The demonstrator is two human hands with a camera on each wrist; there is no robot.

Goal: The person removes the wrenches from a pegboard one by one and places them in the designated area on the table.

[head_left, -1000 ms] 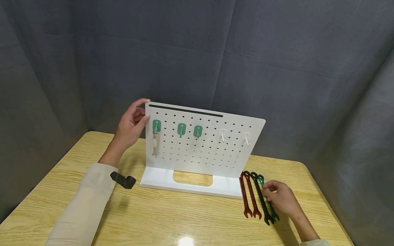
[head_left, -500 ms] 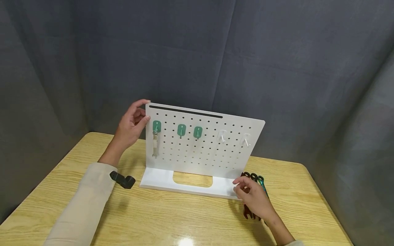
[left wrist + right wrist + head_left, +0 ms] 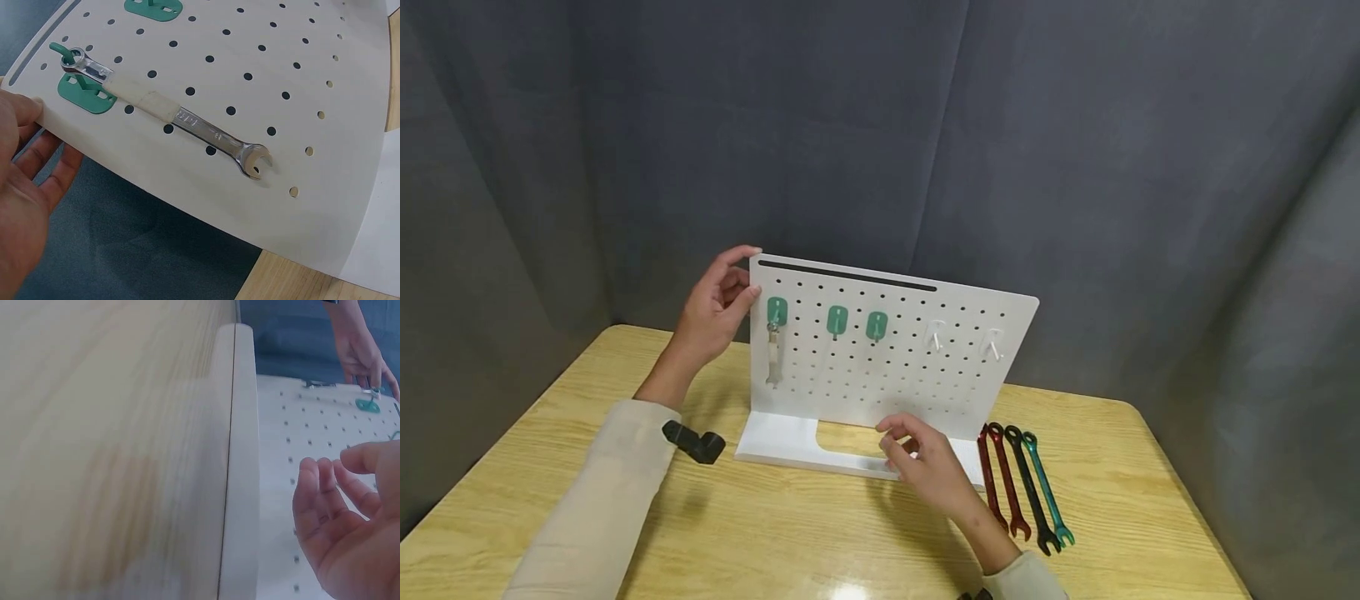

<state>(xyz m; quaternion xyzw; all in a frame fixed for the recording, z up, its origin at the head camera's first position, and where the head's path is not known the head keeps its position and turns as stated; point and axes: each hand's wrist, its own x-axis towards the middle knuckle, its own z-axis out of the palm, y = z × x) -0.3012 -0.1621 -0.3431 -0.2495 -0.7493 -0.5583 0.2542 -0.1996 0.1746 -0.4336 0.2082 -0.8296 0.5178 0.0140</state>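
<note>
My left hand (image 3: 709, 312) grips the upper left edge of a white pegboard (image 3: 887, 375), thumb on the front. On the board's leftmost green hook (image 3: 777, 311) hangs a silver combination wrench (image 3: 209, 131), ring end up, with a pale band around its shank. My right hand (image 3: 925, 467) is in front of the board's base, fingers loosely bent and holding nothing. To its right on the table lie several wrenches side by side: two red ones, including a red wrench (image 3: 1009, 482), a black wrench (image 3: 1032, 492) and a teal wrench (image 3: 1048, 492).
Two more green hooks, such as the middle green hook (image 3: 837, 322), and two white hooks, such as the far right white hook (image 3: 992, 343), carry nothing. The board's base (image 3: 775, 439) stands on a wooden table (image 3: 760, 533). A grey curtain (image 3: 880, 125) hangs behind.
My right hand has moved left from the teal wrench, across the other wrenches, to the front of the board's base, with nothing taken along. My left hand keeps its grip on the pegboard.
</note>
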